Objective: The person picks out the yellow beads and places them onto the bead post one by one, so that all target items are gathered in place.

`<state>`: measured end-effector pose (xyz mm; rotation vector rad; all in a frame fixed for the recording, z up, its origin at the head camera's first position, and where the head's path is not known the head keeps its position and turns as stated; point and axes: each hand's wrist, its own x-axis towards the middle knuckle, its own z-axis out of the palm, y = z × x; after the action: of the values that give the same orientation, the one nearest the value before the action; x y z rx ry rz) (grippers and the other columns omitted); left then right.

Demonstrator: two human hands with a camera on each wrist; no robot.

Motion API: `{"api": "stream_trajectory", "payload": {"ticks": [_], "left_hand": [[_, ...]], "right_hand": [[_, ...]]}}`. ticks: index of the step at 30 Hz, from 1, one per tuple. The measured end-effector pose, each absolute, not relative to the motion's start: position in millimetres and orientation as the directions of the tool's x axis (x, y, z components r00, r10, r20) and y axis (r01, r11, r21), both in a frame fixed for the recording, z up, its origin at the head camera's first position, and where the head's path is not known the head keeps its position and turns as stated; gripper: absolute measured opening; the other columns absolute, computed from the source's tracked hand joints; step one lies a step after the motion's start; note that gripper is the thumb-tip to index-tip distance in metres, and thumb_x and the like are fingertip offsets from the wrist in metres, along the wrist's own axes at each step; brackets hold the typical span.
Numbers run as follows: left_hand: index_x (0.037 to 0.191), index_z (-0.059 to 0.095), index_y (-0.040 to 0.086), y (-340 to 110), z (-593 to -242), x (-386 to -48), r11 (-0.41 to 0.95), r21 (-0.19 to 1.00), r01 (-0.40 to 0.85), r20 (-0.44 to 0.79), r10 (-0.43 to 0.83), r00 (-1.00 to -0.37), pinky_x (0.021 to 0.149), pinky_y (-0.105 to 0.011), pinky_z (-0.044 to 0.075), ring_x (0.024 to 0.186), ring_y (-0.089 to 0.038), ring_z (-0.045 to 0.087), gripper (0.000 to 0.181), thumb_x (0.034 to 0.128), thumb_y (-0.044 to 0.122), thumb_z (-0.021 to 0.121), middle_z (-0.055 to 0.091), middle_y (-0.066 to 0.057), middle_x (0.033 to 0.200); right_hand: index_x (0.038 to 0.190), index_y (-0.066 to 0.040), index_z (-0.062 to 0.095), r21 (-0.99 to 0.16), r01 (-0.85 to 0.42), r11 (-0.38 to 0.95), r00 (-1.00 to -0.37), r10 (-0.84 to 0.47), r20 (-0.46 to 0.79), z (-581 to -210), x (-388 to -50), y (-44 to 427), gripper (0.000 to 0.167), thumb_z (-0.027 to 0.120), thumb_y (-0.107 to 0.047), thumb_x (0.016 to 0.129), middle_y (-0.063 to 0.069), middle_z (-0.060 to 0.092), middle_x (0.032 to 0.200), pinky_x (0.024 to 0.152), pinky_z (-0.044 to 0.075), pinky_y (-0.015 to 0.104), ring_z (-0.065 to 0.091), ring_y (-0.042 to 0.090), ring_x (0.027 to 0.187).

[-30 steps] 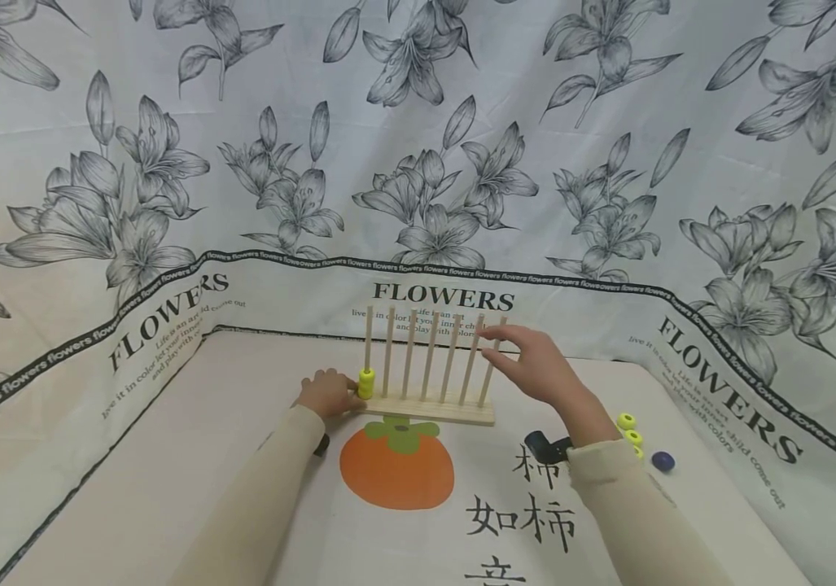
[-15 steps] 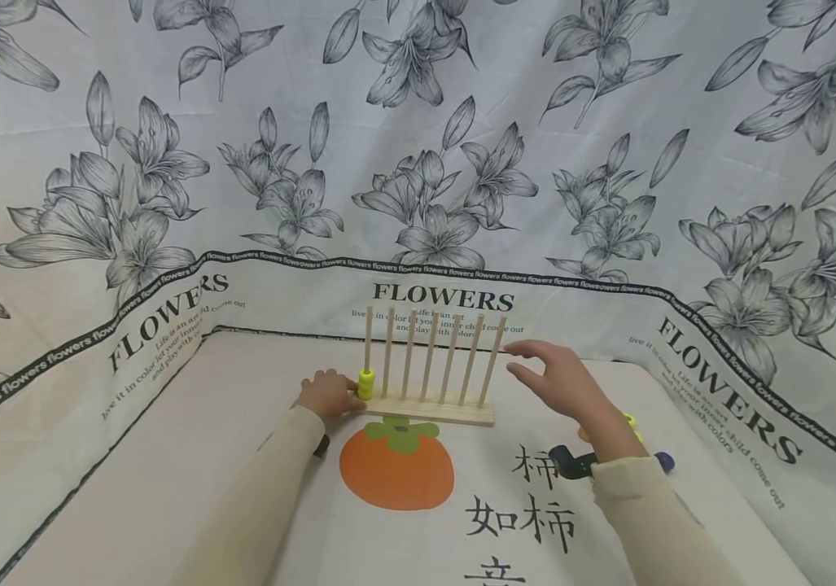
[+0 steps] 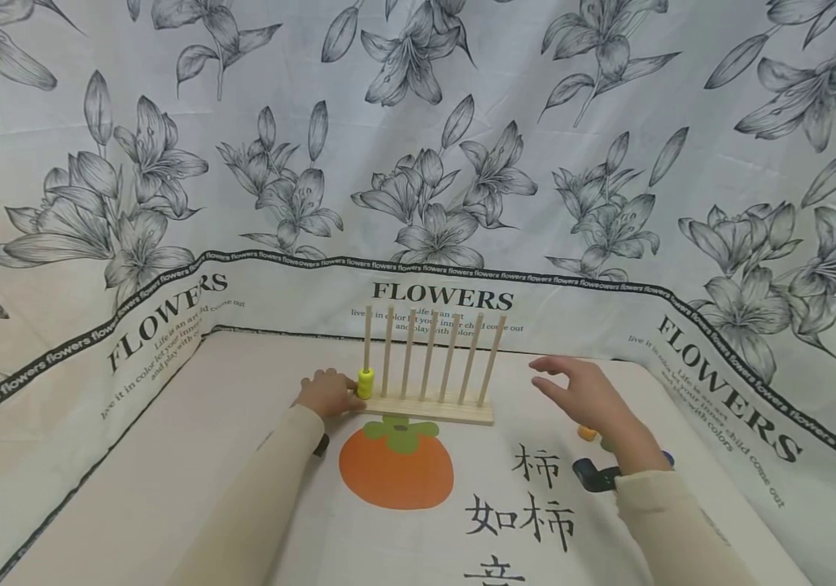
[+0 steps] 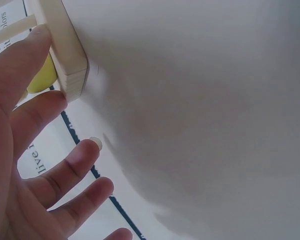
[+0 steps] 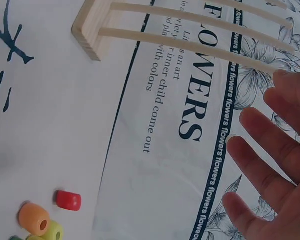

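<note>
On the left-end peg (image 3: 367, 338) of the wooden rack (image 3: 428, 409): a short stack of yellow beads (image 3: 365, 383) is seated low, down by the base; exactly how many cannot be told for sure
Left hand (image 3: 328, 393): and here the end of the base is held, narrow grip, pinched between thumb (image 4: 27, 62) and forefinger (image 4: 40, 115), the other fingers being spread clear of it
Right hand (image 3: 589, 399): nothing is carried; thumb and fingers are parted in a wide gap, and the hand is held up in the air to the right of the rack, apart from the pegs
Bare pegs (image 3: 428, 356): six are counted, all upright, no bead threaded on any
Loose beads: to the right of the rack a red bead (image 5: 68, 200) is spotted lying alone, with an orange bead (image 5: 33, 218) and a yellow bead (image 5: 54, 231) bunched nearby; by the right wrist a blue bead (image 3: 669, 459) is partly hidden
Bead threading: by the look of it, the loading of the pegs is at an early stage, one peg begun, and the right hand seems caught between placements while the rack is steadied
Next bead: a loose one, perhaps yellow to match the stack, would need to be pinched from the group, its hole lined up over the peg's tip and lowered straight; should the left hand's hold be loosened, the rack could be nudged
</note>
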<state>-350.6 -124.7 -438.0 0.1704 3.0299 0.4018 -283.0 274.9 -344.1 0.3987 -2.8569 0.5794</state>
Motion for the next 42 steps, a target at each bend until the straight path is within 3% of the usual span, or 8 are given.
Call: {"api": "stream_trajectory", "payload": {"ticks": [5, 12, 16, 20, 42], "left_hand": [[0.123, 0.068, 0.018, -125, -440, -352, 0.957, 0.276, 0.094, -0.066, 0.116, -0.991, 0.098, -0.059, 0.036, 0.109, -0.033, 0.05, 0.048, 0.0842, 0.047, 0.068, 0.06, -0.013, 0.114], [0.122, 0.069, 0.019, -126, -442, -354, 0.955, 0.281, 0.095, -0.065, 0.118, -0.991, 0.097, -0.058, 0.037, 0.109, -0.032, 0.05, 0.05, 0.0827, 0.049, 0.069, 0.059, -0.013, 0.114], [0.123, 0.068, 0.02, -125, -441, -353, 0.955, 0.278, 0.098, -0.069, 0.122, -0.99, 0.096, -0.058, 0.037, 0.109, -0.033, 0.05, 0.05, 0.0828, 0.049, 0.069, 0.059, -0.014, 0.116], [0.124, 0.068, 0.02, -125, -439, -352, 0.958, 0.268, 0.105, -0.066, 0.127, -0.99, 0.095, -0.058, 0.038, 0.109, -0.034, 0.05, 0.05, 0.0831, 0.049, 0.068, 0.059, -0.015, 0.117], [0.124, 0.068, 0.019, -123, -434, -348, 0.957, 0.275, 0.093, -0.077, 0.118, -0.99, 0.098, -0.061, 0.036, 0.11, -0.034, 0.049, 0.049, 0.0844, 0.047, 0.068, 0.06, -0.015, 0.118]], "right_hand": [[0.129, -0.013, 0.06, -0.334, -0.261, 0.906, -0.957, -0.197, 0.212, -348, -281, 286, 0.039, 0.058, -0.034, 0.096, 0.015, 0.059, 0.133, 0.099, 0.042, 0.059, 0.051, 0.04, 0.124], [0.132, -0.014, 0.057, -0.365, -0.176, 0.914, -0.983, -0.148, 0.105, -351, -279, 300, 0.044, 0.058, -0.038, 0.095, 0.014, 0.064, 0.124, 0.086, 0.052, 0.052, 0.068, 0.025, 0.095], [0.133, -0.014, 0.056, -0.367, -0.153, 0.917, -0.988, -0.133, 0.081, -355, -276, 308, 0.045, 0.059, -0.038, 0.095, 0.013, 0.068, 0.118, 0.086, 0.051, 0.052, 0.063, 0.032, 0.105], [0.133, -0.014, 0.057, -0.364, -0.142, 0.92, -0.99, -0.125, 0.071, -359, -275, 318, 0.05, 0.06, -0.043, 0.093, 0.018, 0.061, 0.128, 0.085, 0.051, 0.052, 0.056, 0.04, 0.115], [0.133, -0.008, 0.056, -0.345, -0.02, 0.938, -0.999, -0.028, -0.018, -384, -276, 359, 0.048, 0.062, -0.035, 0.093, 0.025, 0.052, 0.135, 0.092, 0.045, 0.06, 0.05, 0.045, 0.118]]}}
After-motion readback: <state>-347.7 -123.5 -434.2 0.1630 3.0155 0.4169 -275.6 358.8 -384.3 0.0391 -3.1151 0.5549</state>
